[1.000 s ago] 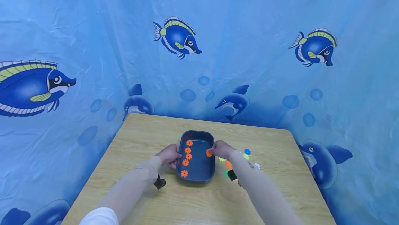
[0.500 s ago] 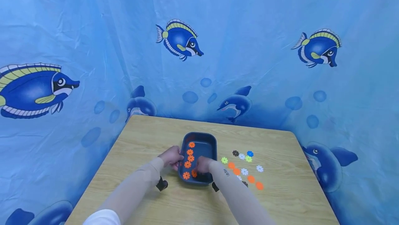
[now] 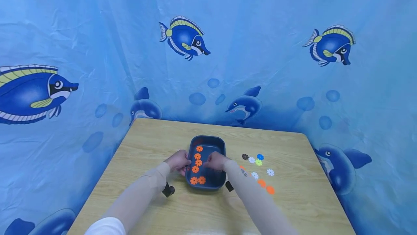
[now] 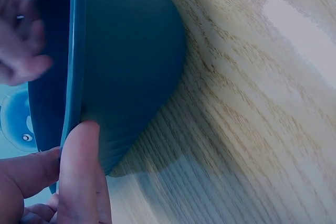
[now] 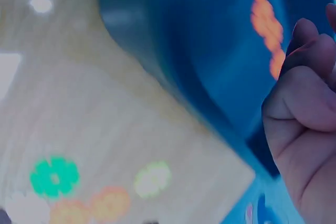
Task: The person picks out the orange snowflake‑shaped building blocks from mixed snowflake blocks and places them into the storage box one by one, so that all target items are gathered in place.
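A dark blue rectangular basin (image 3: 215,180) stands upright on the table. My left hand (image 3: 177,160) pinches the rim on its left side; in the left wrist view the thumb and a finger (image 4: 80,166) clasp the wall. Inside the basin lie several orange flower-shaped discs (image 3: 198,149) in a column along the left, two of them side by side at the near end. Over the basin's right half, my right hand (image 3: 215,161) hovers with fingers loosely curled and nothing visible in them. The right wrist view shows that hand (image 5: 310,103) near the orange discs, partly cut off.
Right of the basin, loose flower discs lie scattered: blue (image 3: 260,157), brown (image 3: 245,156), white (image 3: 270,172), orange (image 3: 270,190). A green disc (image 5: 54,177) shows in the right wrist view, hidden behind the arm from the head. A sea-patterned curtain (image 3: 254,46) surrounds the table.
My right hand carried an orange disc over the right rim, set it beside the nearest one at the basin's near end, let go, and drew back up and right. The left hand kept its grip.
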### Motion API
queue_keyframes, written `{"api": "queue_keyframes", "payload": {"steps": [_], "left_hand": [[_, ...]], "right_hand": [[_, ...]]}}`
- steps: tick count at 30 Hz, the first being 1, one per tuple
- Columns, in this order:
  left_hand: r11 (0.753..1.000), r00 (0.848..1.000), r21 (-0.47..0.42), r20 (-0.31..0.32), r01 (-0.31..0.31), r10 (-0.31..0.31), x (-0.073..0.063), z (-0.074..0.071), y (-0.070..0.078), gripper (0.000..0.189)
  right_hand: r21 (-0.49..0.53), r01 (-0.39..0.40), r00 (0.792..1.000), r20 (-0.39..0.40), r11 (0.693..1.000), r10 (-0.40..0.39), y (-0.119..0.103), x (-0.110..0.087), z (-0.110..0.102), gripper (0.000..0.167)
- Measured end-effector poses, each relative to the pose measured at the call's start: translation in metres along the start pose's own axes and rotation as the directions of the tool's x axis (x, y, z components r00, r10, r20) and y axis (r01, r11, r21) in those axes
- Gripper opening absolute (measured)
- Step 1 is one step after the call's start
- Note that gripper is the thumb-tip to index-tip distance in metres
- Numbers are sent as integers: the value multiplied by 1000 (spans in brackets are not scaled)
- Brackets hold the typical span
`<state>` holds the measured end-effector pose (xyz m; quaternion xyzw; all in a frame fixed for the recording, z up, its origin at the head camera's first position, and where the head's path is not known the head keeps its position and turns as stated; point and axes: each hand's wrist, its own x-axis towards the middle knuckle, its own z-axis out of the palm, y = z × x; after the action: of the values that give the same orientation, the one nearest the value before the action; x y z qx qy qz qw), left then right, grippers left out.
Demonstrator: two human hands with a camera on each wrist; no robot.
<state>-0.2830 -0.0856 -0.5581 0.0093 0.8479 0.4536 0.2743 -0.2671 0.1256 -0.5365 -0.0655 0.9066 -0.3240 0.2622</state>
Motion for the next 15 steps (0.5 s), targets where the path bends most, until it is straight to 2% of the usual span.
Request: {"api": "queue_keyframes", "payload": {"steps": [4, 9, 12, 15], "left_hand": [[1000, 1000, -4, 6, 8, -8, -1, -1, 0, 25], [1000, 1000, 4, 1, 12, -12, 0, 1, -1, 27], [1000, 1000, 8, -3, 15, -15, 1, 1, 0, 25], [1000, 1000, 8, -5, 19, -19, 1, 1, 0, 22]], "right_hand": [[105, -25, 999, -39, 994, 29, 11, -3, -34, 30], [202, -86, 979, -164, 976, 120, 38, -12, -75, 28], [106, -138, 959, -234, 985, 160, 60, -18, -85, 28], [-71, -201, 948, -264, 977, 176, 83, -20, -80, 28]]}}
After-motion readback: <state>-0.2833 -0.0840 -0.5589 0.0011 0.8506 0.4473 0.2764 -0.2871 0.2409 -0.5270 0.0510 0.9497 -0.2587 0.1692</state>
